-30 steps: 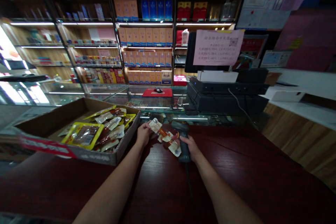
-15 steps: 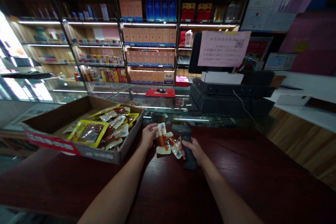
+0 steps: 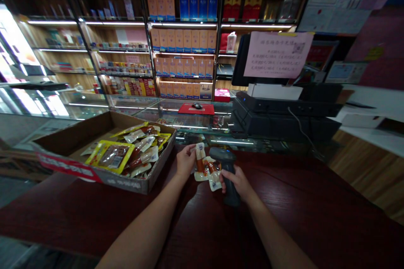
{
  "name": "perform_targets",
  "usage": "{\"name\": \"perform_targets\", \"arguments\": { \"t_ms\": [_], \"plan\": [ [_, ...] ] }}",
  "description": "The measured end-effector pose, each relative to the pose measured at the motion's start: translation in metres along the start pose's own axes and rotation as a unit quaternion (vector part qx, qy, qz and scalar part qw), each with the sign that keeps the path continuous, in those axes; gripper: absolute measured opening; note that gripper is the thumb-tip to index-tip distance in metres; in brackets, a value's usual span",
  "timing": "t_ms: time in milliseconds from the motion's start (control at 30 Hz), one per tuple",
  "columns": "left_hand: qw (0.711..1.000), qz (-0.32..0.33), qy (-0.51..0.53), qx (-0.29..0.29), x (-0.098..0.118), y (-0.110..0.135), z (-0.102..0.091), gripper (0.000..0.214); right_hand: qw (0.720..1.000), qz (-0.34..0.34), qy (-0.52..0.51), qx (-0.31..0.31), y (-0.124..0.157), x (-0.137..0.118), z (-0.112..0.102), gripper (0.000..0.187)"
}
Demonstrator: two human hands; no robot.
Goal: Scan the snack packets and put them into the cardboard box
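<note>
My right hand (image 3: pixel 236 180) is wrapped round the handle of a dark grey barcode scanner (image 3: pixel 232 193), its head pointing left with a small blue light on top. With closed fingers my left hand (image 3: pixel 186 159) holds the upper edge of a clear vacuum-packed sausage (image 3: pixel 200 162) with a printed code at its top. Beside and partly against it, another sausage pack (image 3: pixel 215 174) lies on the dark red table, close to the scanner. To the left, a cardboard box (image 3: pixel 145 185) holds several similar packs and a yellow-edged snack packet (image 3: pixel 110 155).
The dark red table (image 3: pixel 202 227) runs across the front. Behind it stands a glass counter with a mouse (image 3: pixel 197 106) on a red mat (image 3: pixel 186 109). A monitor with a pink notice (image 3: pixel 277 54) stands on black equipment (image 3: pixel 284 119) at the right. Shelves of boxes line the back wall.
The view has shifted slightly, so most things sit a little further right. The scanner's head is turned a bit and no longer shows the yellowish trigger area. Both hands keep their holds.
</note>
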State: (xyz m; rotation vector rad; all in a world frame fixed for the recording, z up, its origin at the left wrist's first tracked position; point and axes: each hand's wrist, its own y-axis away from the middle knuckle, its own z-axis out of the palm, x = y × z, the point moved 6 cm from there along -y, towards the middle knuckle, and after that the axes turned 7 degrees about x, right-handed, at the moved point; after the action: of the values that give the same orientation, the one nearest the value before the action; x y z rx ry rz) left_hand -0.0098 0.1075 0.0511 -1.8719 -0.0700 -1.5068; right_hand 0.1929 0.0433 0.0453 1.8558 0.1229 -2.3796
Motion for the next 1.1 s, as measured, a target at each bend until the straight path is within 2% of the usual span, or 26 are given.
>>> {"name": "perform_targets", "arguments": {
  "t_ms": [233,433,533,633,733,867,967,1100],
  "plan": [
    [1.000,0.009,0.017,0.002,0.001,0.001,-0.002,0.026,1.000,-0.012,-0.008,-0.004,0.000,-0.002,0.001,0.034],
    [0.998,-0.033,0.044,0.017,0.000,0.000,-0.004,0.024,1.000,-0.014,-0.015,0.010,-0.003,0.001,-0.004,0.041],
    [0.996,-0.047,0.055,0.045,0.005,-0.004,-0.012,0.027,1.000,-0.009,-0.015,0.016,-0.004,0.003,-0.003,0.044],
    [0.995,-0.042,0.041,0.079,0.018,-0.015,-0.027,0.028,1.000,-0.011,-0.022,0.018,-0.002,-0.003,0.008,0.040],
    [0.992,-0.018,0.021,0.123,0.036,-0.029,-0.052,0.028,1.000,-0.018,-0.020,-0.013,0.002,-0.015,0.032,0.033],
    [0.981,-0.010,0.021,0.194,0.051,-0.053,-0.102,0.034,0.997,-0.031,-0.008,-0.074,0.005,-0.030,0.076,0.032],
    [0.964,-0.012,0.003,0.264,0.050,-0.076,-0.149,0.040,0.992,-0.053,-0.021,-0.108,0.006,-0.038,0.108,0.037],
    [0.939,-0.015,-0.039,0.341,0.040,-0.103,-0.208,0.049,0.988,-0.063,-0.023,-0.138,0.008,-0.045,0.141,0.034]
  ]
}}
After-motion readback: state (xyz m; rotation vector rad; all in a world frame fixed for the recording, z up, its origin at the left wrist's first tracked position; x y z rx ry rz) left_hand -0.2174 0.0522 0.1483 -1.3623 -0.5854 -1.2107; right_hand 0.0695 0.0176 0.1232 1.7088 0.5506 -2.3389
